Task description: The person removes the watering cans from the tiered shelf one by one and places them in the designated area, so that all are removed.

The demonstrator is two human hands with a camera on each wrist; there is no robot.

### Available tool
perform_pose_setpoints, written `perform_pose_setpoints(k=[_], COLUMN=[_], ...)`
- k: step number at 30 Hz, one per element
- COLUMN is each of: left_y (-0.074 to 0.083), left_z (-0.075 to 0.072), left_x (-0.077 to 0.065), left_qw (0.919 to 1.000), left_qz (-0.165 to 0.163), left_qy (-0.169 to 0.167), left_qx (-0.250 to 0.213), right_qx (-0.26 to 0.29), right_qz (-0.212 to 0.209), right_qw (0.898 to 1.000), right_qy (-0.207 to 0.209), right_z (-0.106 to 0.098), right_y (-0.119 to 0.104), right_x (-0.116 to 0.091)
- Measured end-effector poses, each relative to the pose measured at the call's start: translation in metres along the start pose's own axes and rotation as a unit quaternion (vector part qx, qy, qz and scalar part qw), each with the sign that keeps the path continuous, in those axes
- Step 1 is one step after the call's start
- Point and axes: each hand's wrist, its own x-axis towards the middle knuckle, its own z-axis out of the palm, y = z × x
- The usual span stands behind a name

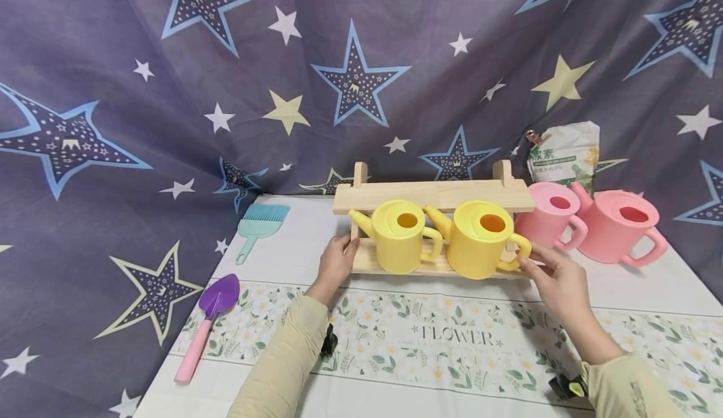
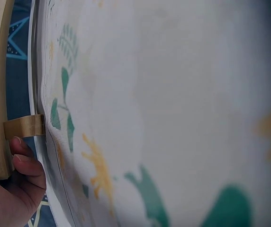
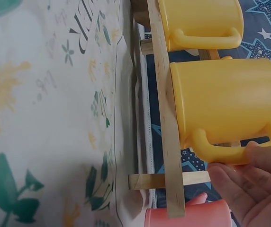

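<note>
While on one wooden rack (image 1: 435, 193), two yellow watering cans (image 1: 474, 250)

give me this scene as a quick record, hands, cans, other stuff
left hand: grips the left end of the wooden shelf
right hand: pinches the handle of the right yellow can
lower board: bears left yellow can and right one
right side: left pink can, right pink can, bag behind
left side: teal brush-like tool, purple trowel

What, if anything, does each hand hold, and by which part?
The left hand grips the wooden rack at its lower left end; the right hand pinches the right yellow watering can by its handle.
</note>
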Motion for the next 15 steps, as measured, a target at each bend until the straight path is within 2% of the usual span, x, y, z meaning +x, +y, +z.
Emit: perform_pose_setpoints(k=[15], left_y=[0.000], left_z=[-0.001], left_x=[0.000], left_qw=[1.0000], left_qz=[0.006], left_qy=[0.004], left_qx=[-0.001], right_qx=[0.030], right_qz=[0.028], right_qw=[0.999], right_qy=[0.021], right_z=[-0.011], right_y=[-0.008], right_x=[-0.013])
